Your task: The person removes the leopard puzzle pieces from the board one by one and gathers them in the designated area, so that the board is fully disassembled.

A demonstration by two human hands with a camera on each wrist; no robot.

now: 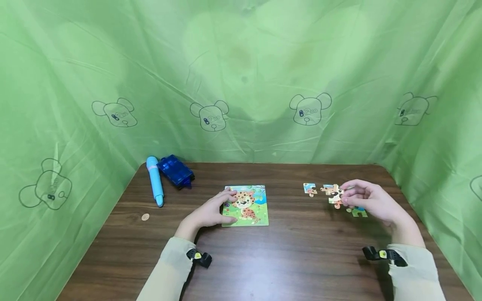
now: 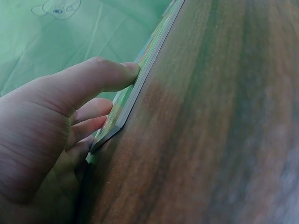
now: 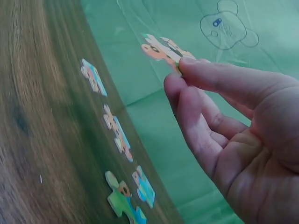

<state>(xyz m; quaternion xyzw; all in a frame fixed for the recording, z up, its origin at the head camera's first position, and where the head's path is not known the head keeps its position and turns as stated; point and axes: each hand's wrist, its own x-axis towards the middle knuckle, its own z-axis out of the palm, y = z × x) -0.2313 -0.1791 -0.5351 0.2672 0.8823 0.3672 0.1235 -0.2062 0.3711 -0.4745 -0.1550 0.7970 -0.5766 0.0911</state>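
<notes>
A square picture board with a spotted leopard cub on green and blue lies flat on the table. My left hand is spread over its left side, thumb and fingers touching it; in the left wrist view the thumb rests at the board's edge. Over on the right, my right hand pinches a jigsaw piece between thumb and fingers, raised off the tabletop. Loose jigsaw pieces lie around and beneath it: one piece farther left, another near the middle, and a green one closer to me.
At the back left, a light-blue pen-shaped object lies beside a dark-blue translucent object. A small round tan disc lies in front of them. Green cloth surrounds the brown wooden table at the back and sides.
</notes>
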